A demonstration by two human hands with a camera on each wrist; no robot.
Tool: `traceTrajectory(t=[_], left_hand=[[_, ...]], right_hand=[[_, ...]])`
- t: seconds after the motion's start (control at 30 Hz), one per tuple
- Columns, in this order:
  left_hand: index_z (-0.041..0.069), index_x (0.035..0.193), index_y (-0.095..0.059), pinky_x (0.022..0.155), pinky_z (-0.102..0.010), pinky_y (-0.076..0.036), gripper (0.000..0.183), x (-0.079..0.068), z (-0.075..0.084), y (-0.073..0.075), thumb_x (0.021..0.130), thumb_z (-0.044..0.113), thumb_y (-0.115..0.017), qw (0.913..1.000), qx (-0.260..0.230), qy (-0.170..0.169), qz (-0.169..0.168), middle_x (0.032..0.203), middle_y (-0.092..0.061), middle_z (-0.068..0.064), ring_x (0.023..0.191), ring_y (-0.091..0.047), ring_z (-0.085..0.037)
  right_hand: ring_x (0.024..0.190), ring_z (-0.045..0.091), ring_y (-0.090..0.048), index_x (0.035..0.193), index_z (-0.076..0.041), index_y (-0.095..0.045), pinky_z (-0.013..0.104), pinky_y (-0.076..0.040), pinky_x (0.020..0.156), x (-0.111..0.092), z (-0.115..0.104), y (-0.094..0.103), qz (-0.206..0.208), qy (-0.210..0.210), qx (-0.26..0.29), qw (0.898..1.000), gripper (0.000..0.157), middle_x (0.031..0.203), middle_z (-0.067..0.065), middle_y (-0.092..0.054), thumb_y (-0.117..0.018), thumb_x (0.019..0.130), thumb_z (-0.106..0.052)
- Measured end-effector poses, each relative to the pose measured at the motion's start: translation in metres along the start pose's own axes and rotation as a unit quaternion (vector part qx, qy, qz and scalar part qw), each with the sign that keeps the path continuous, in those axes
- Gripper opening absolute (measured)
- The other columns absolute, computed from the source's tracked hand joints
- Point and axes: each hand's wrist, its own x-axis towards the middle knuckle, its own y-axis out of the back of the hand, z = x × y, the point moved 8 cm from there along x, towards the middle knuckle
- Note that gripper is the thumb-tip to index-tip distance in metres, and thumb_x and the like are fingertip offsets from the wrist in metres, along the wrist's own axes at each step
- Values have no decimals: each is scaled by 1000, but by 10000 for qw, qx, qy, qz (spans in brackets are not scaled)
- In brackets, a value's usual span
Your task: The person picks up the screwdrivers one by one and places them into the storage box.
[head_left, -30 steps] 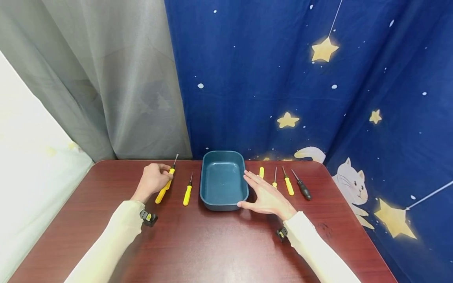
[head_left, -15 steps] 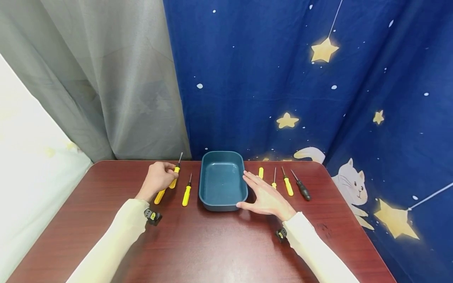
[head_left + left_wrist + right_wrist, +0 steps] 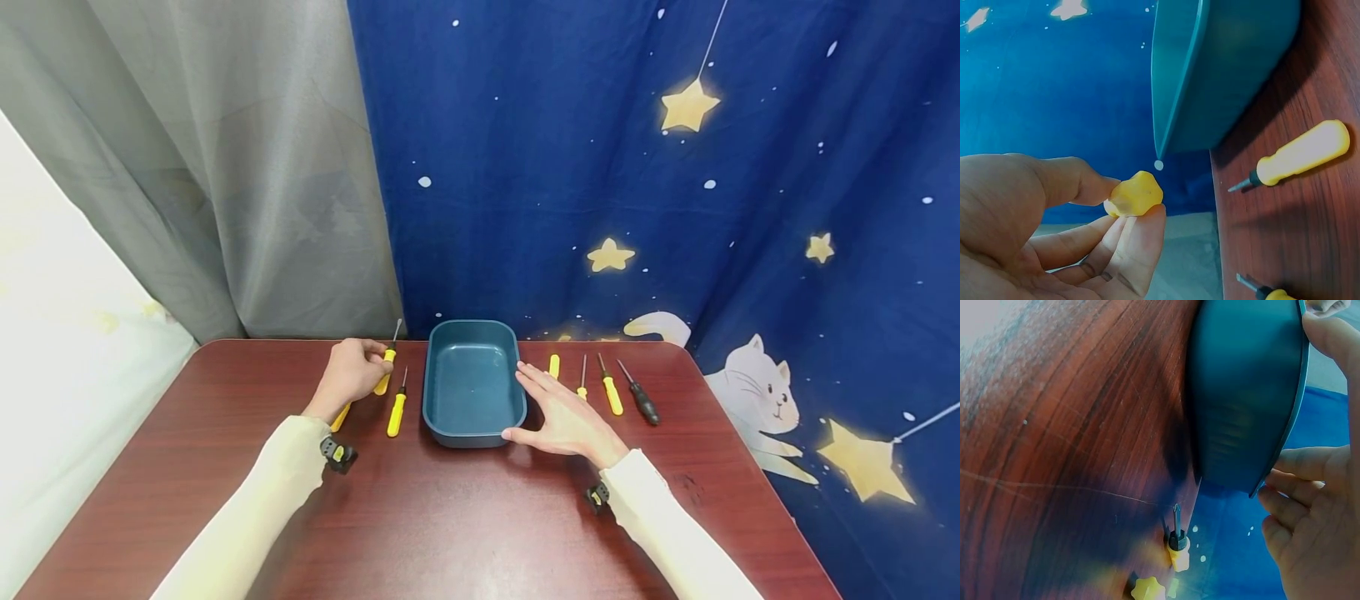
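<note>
My left hand [image 3: 352,375] pinches the yellow handle of a screwdriver [image 3: 385,373], its metal tip pointing away. In the left wrist view the butt of that handle [image 3: 1138,195] sits between thumb and fingertips, clear of the table. Just right of it lies another yellow screwdriver [image 3: 397,414]; a further yellow handle [image 3: 341,416] is partly hidden under the left wrist. My right hand [image 3: 562,417] has its fingers spread and touches the right side of a dark teal plastic box [image 3: 474,439]. In the right wrist view, thumb and fingertips meet the box's rim [image 3: 1297,419].
Right of the box lie several screwdrivers: two with yellow handles partly behind the right hand [image 3: 553,365], a yellow one [image 3: 612,395] and a black one [image 3: 640,403]. The reddish-brown table [image 3: 450,517] ends at the curtains [image 3: 495,167].
My left hand has moved right toward the box, carrying the screwdriver away from the yellow handle that lies by the left wrist. The right hand and the box have stayed in place.
</note>
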Motion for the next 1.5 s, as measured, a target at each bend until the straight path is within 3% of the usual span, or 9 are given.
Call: traceTrajectory(t=[0.3, 0.83, 1.13, 1.5], left_hand=[[-6, 120, -70, 67, -26, -60, 32, 3, 15, -12, 92, 10, -68, 9998, -162, 7, -114, 97, -72, -18, 76, -67, -21], [-5, 116, -70, 60, -23, -55, 30, 11, 38, -35, 91, 12, -69, 9986, -243, 17, -460, 93, -72, -14, 72, -66, -18], [-6, 123, -67, 65, -29, -63, 33, 17, 48, -56, 95, 11, -69, 9942, -511, 364, -874, 113, -68, -22, 86, -71, -23], [-7, 127, -62, 64, -32, -64, 38, 27, 58, -77, 94, 9, -69, 9930, -478, 281, -1042, 119, -66, -27, 92, -74, -30]], right_hand=[[155, 25, -34, 162, -19, -32, 53, -42, 118, -1, 0, 0, 13, 45, 0, 10000, 110, 170, -2, -29, -64, 78, -82], [155, 24, -34, 161, -15, -35, 51, -39, 120, 1, -2, 1, 122, 217, -46, 9997, 110, 169, 0, -31, -64, 79, -81], [155, 24, -33, 162, -17, -33, 52, -39, 120, 0, -1, 0, 41, 130, -37, 9999, 111, 169, -2, -30, -64, 78, -82], [155, 24, -33, 162, -18, -33, 53, -39, 120, 0, -1, 0, 44, 113, 9, 9999, 110, 170, -2, -30, -64, 78, -82]])
